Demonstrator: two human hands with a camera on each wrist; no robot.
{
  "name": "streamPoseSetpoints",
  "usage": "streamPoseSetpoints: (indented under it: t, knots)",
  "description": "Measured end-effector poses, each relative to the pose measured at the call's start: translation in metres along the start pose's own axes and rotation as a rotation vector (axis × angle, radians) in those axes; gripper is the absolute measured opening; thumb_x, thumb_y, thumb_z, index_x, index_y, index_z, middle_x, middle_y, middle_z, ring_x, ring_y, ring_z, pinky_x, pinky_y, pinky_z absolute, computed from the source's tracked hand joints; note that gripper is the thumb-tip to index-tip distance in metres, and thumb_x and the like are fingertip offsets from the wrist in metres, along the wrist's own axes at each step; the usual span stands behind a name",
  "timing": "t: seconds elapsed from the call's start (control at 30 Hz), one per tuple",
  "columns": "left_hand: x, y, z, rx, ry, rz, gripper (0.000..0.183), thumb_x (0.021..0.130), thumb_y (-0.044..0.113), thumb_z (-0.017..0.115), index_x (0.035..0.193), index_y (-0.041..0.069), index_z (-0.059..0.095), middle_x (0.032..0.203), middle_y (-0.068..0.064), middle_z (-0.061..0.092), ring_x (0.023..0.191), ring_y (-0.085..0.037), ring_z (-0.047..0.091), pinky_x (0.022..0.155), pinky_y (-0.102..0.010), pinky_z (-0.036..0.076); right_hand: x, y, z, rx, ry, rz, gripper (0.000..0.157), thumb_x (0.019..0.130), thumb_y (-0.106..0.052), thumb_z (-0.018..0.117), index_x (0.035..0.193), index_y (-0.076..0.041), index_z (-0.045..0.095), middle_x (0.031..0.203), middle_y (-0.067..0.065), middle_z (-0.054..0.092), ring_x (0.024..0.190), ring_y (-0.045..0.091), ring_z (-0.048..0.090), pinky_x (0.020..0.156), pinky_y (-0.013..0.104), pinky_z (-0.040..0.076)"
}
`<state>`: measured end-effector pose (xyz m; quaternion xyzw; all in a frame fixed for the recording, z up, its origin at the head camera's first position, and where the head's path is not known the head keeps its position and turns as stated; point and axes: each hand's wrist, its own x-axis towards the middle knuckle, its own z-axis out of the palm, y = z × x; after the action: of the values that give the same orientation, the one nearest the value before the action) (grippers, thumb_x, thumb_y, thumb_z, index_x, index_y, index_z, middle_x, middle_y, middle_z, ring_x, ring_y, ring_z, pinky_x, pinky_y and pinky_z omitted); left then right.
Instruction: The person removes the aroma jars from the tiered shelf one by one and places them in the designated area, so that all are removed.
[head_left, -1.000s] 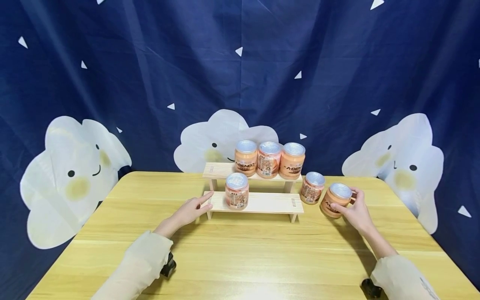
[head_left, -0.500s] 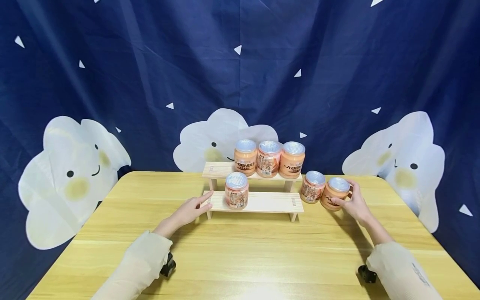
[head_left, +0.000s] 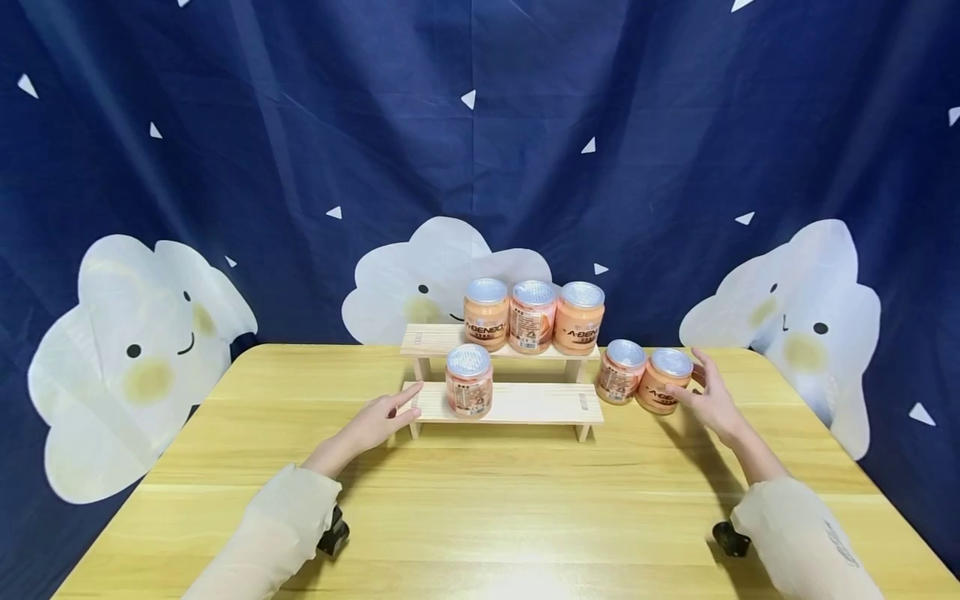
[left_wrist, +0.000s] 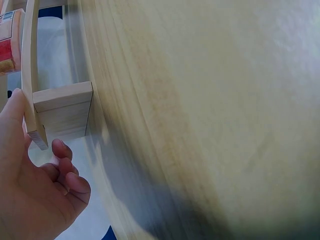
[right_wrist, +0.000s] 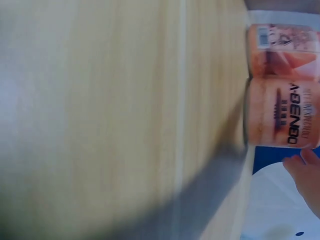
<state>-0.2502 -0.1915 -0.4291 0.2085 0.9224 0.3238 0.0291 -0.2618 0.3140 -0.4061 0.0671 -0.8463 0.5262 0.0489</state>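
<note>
In the head view, my left hand holds the left end of the lower wooden shelf between thumb and index finger. Its other fingers curl below the board in the left wrist view. A silver-lidded orange jar stands on this shelf. My right hand is at the right side of another orange jar, its fingers loosened and spread, fingertips at the jar's side. That jar stands upright on the table, against a pinkish-orange jar on its left. The far side of the right-hand jar is hidden.
Three similar jars, the middle one among them, line the upper wooden shelf behind. The pale wooden table stretches toward me. A dark blue curtain with clouds hangs behind the table's back edge.
My right hand has pushed its jar back and left until it stands against the neighbouring jar, and the fingers have loosened from it. My left hand has stayed at the shelf end.
</note>
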Motion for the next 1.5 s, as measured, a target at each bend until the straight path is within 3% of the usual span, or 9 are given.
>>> streamPoseSetpoints:
  t: [0.13,0.27,0.33,0.43,0.6,0.77,0.87,1.03,1.5]
  knots:
    - [0.001,0.001,0.0,-0.005,-0.002,0.003,0.055,0.094,0.03,0.049,0.141,0.004,0.034,0.053,0.006,0.025,0.049,-0.01,0.028,0.052,-0.027,0.029,-0.004,-0.01,-0.004,0.056,0.121,-0.047,0.077,0.089,-0.004,0.055,0.144,0.005,0.0,0.138,0.033,0.021,0.128,0.049,0.015,0.102,0.06,0.013]
    - [0.001,0.002,0.0,-0.013,-0.002,0.006,0.055,0.095,0.03,0.049,0.141,0.004,0.034,0.052,0.006,0.025,0.048,-0.01,0.027,0.053,-0.028,0.03,-0.008,-0.025,-0.003,0.081,0.203,-0.097,0.072,0.09,-0.005,0.055,0.145,0.001,0.009,0.126,0.0,0.038,0.129,0.035,0.024,0.104,0.053,0.019]
    - [0.0,0.003,-0.001,-0.016,-0.006,0.004,0.055,0.095,0.03,0.048,0.141,0.004,0.034,0.051,0.007,0.024,0.047,-0.01,0.027,0.053,-0.028,0.03,-0.01,-0.032,0.003,0.082,0.208,-0.132,0.069,0.089,-0.004,0.056,0.144,0.002,0.014,0.118,-0.016,0.037,0.125,0.027,0.029,0.105,0.044,0.025]
    - [-0.001,0.002,-0.001,-0.026,-0.019,0.002,0.055,0.095,0.03,0.048,0.142,0.004,0.032,0.05,0.007,0.023,0.044,-0.009,0.025,0.054,-0.029,0.032,-0.013,-0.043,0.017,0.107,0.183,-0.207,0.064,0.088,0.001,0.056,0.141,0.005,0.02,0.113,-0.022,0.038,0.118,0.017,0.035,0.099,0.024,0.032]
    - [-0.002,0.003,-0.001,-0.021,-0.026,-0.004,0.055,0.095,0.031,0.047,0.142,0.005,0.032,0.052,0.006,0.024,0.046,-0.01,0.026,0.055,-0.029,0.031,-0.017,-0.058,0.047,0.159,0.101,-0.298,0.059,0.084,0.007,0.058,0.135,0.007,0.028,0.117,-0.013,0.043,0.11,0.002,0.042,0.088,0.01,0.035]
    - [-0.002,0.003,-0.001,-0.015,-0.026,-0.011,0.055,0.095,0.031,0.047,0.142,0.005,0.033,0.056,0.003,0.031,0.049,-0.011,0.029,0.055,-0.029,0.031,-0.019,-0.071,0.08,0.165,0.013,-0.325,0.059,0.081,0.01,0.06,0.133,0.009,0.031,0.123,0.014,0.046,0.111,0.007,0.045,0.089,0.016,0.039]
    - [-0.002,0.002,0.0,-0.016,-0.028,-0.006,0.055,0.095,0.031,0.047,0.142,0.005,0.033,0.058,0.001,0.036,0.049,-0.011,0.029,0.057,-0.029,0.032,-0.018,-0.075,0.096,0.153,-0.049,-0.322,0.061,0.081,0.007,0.061,0.135,0.006,0.032,0.126,0.026,0.042,0.116,0.021,0.043,0.095,0.032,0.038]
    - [-0.001,0.003,-0.001,-0.012,-0.03,-0.017,0.055,0.095,0.031,0.048,0.142,0.006,0.032,0.057,0.002,0.035,0.049,-0.011,0.029,0.057,-0.03,0.033,-0.014,-0.081,0.122,0.205,-0.146,-0.314,0.063,0.082,0.005,0.06,0.137,0.004,0.029,0.131,0.03,0.037,0.12,0.044,0.035,0.097,0.057,0.03]
    - [-0.001,0.002,0.0,-0.005,-0.019,-0.021,0.055,0.095,0.032,0.047,0.142,0.006,0.033,0.054,0.005,0.025,0.05,-0.012,0.027,0.054,-0.029,0.03,-0.003,-0.102,0.191,0.254,-0.275,-0.292,0.074,0.08,0.003,0.065,0.14,0.0,0.023,0.135,0.027,0.034,0.124,0.041,0.033,0.099,0.053,0.03]
